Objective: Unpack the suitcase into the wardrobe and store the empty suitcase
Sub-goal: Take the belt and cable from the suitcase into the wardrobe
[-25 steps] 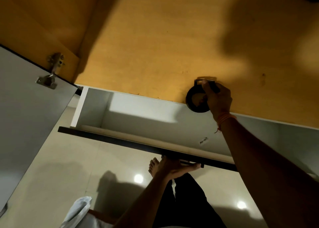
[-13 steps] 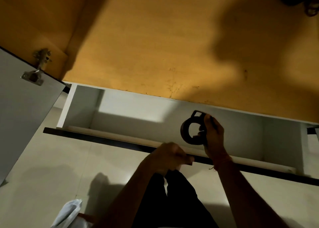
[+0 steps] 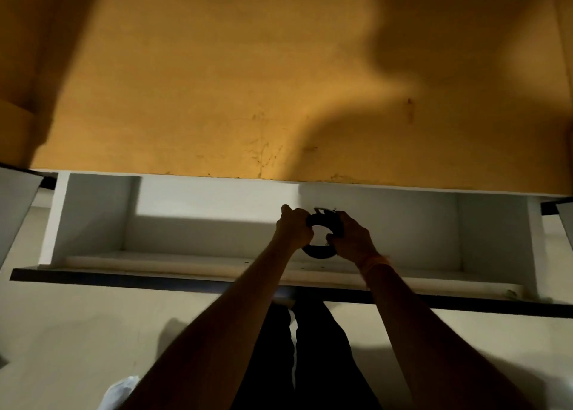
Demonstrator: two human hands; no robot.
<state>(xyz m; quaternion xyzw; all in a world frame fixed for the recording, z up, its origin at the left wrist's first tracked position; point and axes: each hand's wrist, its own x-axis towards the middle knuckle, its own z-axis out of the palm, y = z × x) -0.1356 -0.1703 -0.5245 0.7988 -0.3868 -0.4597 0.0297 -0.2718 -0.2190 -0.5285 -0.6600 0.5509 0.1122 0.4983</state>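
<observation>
Nearest us are our black trousers. Past them, our left hand and right hand each curl round the coiled black belt with a metal buckle, holding it over the open white drawer. Beyond spreads the orange-brown wooden panel.

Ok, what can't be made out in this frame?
1. Head view: the black coil, perhaps a rolled belt. The left hand and right hand grip its sides and cover them, and it is dark in the dim light.
2. Head view: the white cloth is cut off by the bottom edge, so I cannot tell what it is.
3. Head view: the drawer floor is partly hidden behind both forearms.
4. The suitcase is out of frame.
</observation>
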